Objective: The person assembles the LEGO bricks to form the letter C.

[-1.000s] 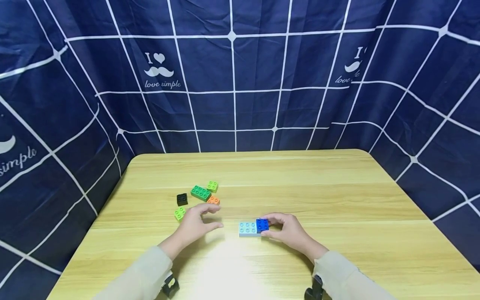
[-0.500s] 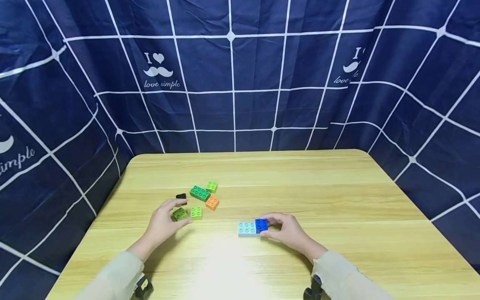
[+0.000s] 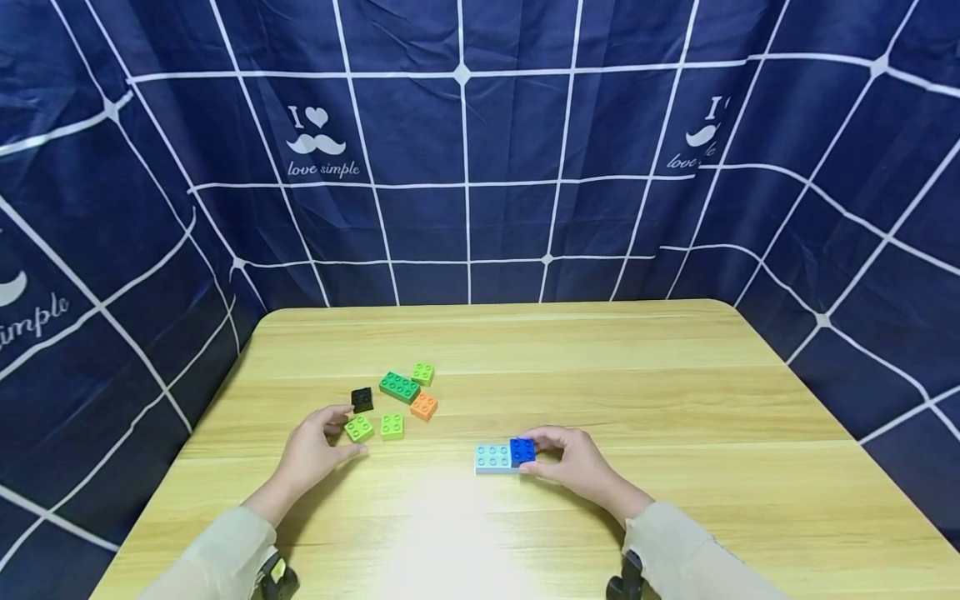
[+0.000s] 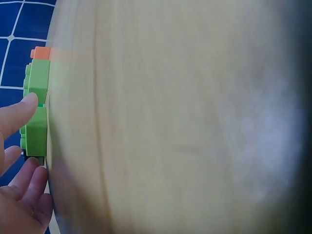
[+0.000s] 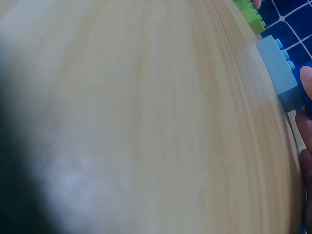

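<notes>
While both hands rest low in the head view, the items on the pale wooden table (image 3: 585, 358) are as follows.

Item, centre and slightly right: one light-blue brick (image 3: 492, 457), lying flat, six studs showing. On its right end sits one dark-blue brick (image 3: 522, 451), pinched between thumb and fingers of the right hand (image 3: 573, 460); the grip presumably keeps the pair aligned and steady. Whether the upper brick is fully seated cannot be told.

Item, left of centre: one left-hand lime brick (image 3: 359, 428), lying studs up between the parted thumb and fingers of the left hand (image 3: 311, 446). That hand grasps nothing, its fingers loosely bent; the spread seems shaped to straddle the brick. Whether skin touches it is unclear.

Loose stock, same quarter: a second lime brick (image 3: 392, 426) just to the right; a black brick (image 3: 362, 399) above, near the fingertips; a green brick (image 3: 399, 386) with an orange brick (image 3: 423, 406) and a far lime brick (image 3: 423, 373) close beside it, probably clustered for easy reach.

Backdrop, upper frame: one navy curtain (image 3: 510, 133), white grid.
</notes>
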